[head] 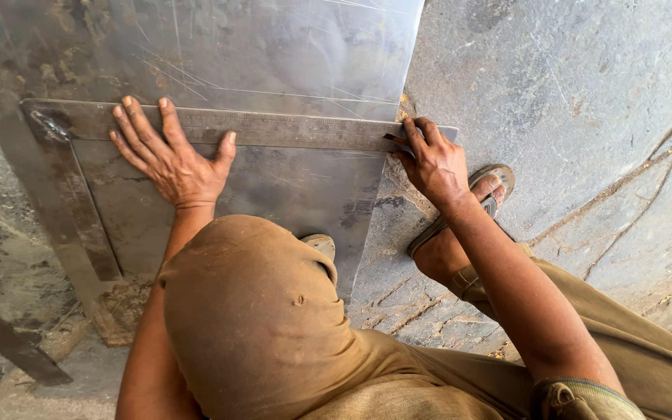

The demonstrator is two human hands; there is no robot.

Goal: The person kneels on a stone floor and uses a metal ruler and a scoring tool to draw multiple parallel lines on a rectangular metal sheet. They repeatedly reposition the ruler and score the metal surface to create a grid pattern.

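Steel sheet (274, 54) on the stone floor (569, 101), steel square (289, 130) laid across it.
Left hand (173, 155) presses flat, fingers spread, on the square; right hand (433, 159) pinches a small scriber (395, 139) at the sheet's right edge. Older scratch lines show above; I judge this line is not finished.

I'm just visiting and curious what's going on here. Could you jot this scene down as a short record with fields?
Setting: person crouched over a metal sheet on a stone floor
Left hand: spread flat, pressing a steel square onto the sheet
Right hand: pinching a small dark marking tool at the square's right end
Feet: sandal on the floor beside the sheet; another toe on the sheet
Clothing: brown trousers
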